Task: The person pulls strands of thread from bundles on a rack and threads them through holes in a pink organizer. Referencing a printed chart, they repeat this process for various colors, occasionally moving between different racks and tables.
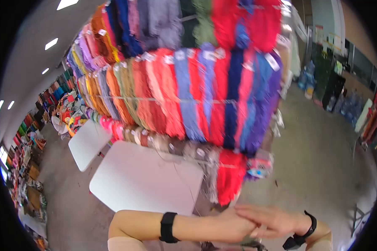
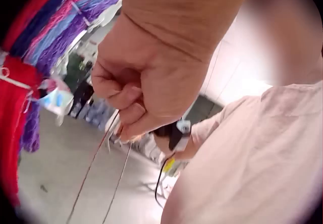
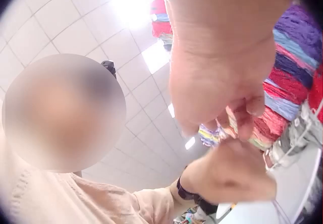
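Note:
In the head view my left hand (image 1: 228, 226) reaches across from the left, with my right hand (image 1: 276, 219) lying over its fingers, low in front of me. The left wrist view shows the left hand with its fingers curled in. Thin threads, one reddish brown (image 2: 89, 169) and one paler, run down from beneath it, and it holds them. Seen from the right wrist, the right hand (image 3: 217, 82) has loosely bent fingers right at the left hand's back (image 3: 232, 173). In the head view its fingers look fairly straight and blurred.
Colourful yarn skeins (image 1: 182, 92) hang in rows on a rack ahead. Below them stands a white table (image 1: 142, 180), a smaller white table (image 1: 89, 144) beyond it. A red skein (image 1: 230, 173) hangs low near my hands. Large plastic bottles (image 1: 309, 75) stand at the far right.

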Demonstrator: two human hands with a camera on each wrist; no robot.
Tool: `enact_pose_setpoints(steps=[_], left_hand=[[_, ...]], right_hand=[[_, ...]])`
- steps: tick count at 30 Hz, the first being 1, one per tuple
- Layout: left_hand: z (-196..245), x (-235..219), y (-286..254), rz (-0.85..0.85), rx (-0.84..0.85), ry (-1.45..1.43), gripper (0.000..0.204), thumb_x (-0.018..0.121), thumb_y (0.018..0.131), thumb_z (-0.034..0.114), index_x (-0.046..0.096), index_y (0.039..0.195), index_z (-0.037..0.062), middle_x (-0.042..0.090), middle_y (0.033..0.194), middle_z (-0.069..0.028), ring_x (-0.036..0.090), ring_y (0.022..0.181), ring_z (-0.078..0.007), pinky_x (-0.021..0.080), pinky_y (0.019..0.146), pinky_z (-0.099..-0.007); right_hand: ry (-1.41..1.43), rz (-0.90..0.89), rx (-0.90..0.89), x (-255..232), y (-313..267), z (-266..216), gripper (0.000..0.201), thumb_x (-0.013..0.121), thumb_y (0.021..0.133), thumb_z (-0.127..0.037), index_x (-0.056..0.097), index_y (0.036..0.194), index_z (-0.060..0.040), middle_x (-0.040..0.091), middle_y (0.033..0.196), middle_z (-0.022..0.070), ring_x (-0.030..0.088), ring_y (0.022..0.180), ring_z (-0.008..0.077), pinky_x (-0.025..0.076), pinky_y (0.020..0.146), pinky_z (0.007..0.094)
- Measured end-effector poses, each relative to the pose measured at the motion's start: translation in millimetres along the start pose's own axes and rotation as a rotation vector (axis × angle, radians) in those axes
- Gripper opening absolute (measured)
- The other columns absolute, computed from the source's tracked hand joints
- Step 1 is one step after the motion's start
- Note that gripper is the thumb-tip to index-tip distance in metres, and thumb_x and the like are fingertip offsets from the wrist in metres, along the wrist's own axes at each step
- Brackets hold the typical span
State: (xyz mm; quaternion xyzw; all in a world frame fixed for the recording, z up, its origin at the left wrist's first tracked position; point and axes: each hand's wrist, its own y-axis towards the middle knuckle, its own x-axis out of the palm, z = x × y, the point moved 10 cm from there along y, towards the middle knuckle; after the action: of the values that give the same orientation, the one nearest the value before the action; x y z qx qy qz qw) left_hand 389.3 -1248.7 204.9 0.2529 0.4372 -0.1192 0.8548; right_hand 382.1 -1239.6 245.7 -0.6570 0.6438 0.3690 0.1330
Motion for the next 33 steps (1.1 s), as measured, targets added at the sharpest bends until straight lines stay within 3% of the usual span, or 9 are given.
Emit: enact_pose_setpoints(steps=[3,4,7,8,9,11,17,24,33], left_hand=[[17,46,64,-0.271,-0.224,0.040,0.013,0.053,0.068,0.016,0.061,0.069,0.0063,0.058,0.060,-0.0145,0.059,0.059,-0.0315,0.046,0.053,-0.0428],[22,65,88,-0.414,-0.283,0.101,0.013,0.053,0.069,0.018,0.061,0.071,0.0079,0.057,0.059,-0.0143,0.058,0.057,-0.0319,0.045,0.052,-0.0434],[28,111,187,-0.372,-0.324,0.023,0.016,0.053,0.073,0.021,0.063,0.072,0.0086,0.058,0.061,-0.0135,0.059,0.062,-0.0307,0.047,0.055,-0.0386],[33,126,225,-0.351,-0.264,-0.216,0.017,0.054,0.075,0.023,0.064,0.075,0.0094,0.057,0.065,-0.0168,0.056,0.060,-0.0314,0.045,0.053,-0.0363],[30,136,261,-0.409,-0.302,-0.130,0.016,0.056,0.074,0.021,0.064,0.076,0.0079,0.055,0.061,-0.0161,0.055,0.053,-0.0228,0.042,0.051,-0.0313],[24,160,324,-0.318,-0.240,-0.480,0.011,0.056,0.074,0.008,0.062,0.078,0.0005,0.054,0.058,-0.0009,0.046,0.058,-0.0034,0.039,0.051,-0.0229],[-19,225,436,-0.244,-0.407,-0.860,0.009,0.059,0.079,0.009,0.062,0.079,0.0001,0.050,0.061,0.0049,0.039,0.054,-0.0012,0.030,0.047,-0.0172],[-216,295,445,-0.035,-0.752,-1.294,0.011,0.059,0.079,0.009,0.060,0.083,-0.0005,0.045,0.057,0.0047,0.039,0.049,-0.0028,0.030,0.046,-0.0167],[-433,325,511,0.126,-0.890,-1.186,0.014,0.065,0.073,0.016,0.064,0.079,0.0042,0.051,0.059,0.0045,0.037,0.049,-0.0032,0.029,0.045,-0.0179]], right_hand=[[0.338,-0.083,0.328,-22,-96,39,0.058,0.056,0.082,-0.023,0.028,0.129,-0.0038,0.050,0.110,0.0154,0.056,0.074,0.0160,0.046,0.063,0.0272],[0.463,0.056,0.304,-34,-127,47,0.060,0.058,0.081,-0.022,0.027,0.130,-0.0041,0.055,0.100,0.0101,0.054,0.064,0.0096,0.045,0.056,0.0224],[0.706,0.225,0.637,-74,-231,89,0.043,0.060,0.080,-0.021,0.044,0.115,-0.0027,0.058,0.079,0.0030,0.053,0.058,0.0081,0.045,0.052,0.0220],[0.776,0.245,0.737,-88,-267,106,0.036,0.062,0.079,-0.021,0.051,0.107,-0.0016,0.058,0.073,0.0013,0.053,0.056,0.0076,0.044,0.050,0.0215],[0.778,0.360,0.743,-115,-299,116,0.027,0.061,0.079,-0.019,0.054,0.098,-0.0011,0.058,0.070,0.0019,0.053,0.053,0.0071,0.043,0.048,0.0207],[0.742,0.544,0.747,-163,-354,130,0.017,0.060,0.079,-0.015,0.058,0.087,-0.0002,0.056,0.064,0.0019,0.052,0.047,0.0062,0.041,0.043,0.0192],[0.580,0.826,0.793,-269,-470,181,0.012,0.060,0.077,-0.011,0.059,0.078,0.0006,0.052,0.054,0.0004,0.046,0.041,0.0045,0.036,0.038,0.0173],[0.498,1.006,0.674,-380,-471,270,0.014,0.057,0.079,-0.014,0.057,0.077,0.0006,0.048,0.054,-0.0013,0.039,0.040,0.0025,0.029,0.036,0.0156],[0.555,0.688,0.705,-522,-349,419,0.015,0.057,0.080,-0.016,0.055,0.076,-0.0014,0.047,0.055,-0.0022,0.035,0.037,0.0004,0.024,0.035,0.0152]])
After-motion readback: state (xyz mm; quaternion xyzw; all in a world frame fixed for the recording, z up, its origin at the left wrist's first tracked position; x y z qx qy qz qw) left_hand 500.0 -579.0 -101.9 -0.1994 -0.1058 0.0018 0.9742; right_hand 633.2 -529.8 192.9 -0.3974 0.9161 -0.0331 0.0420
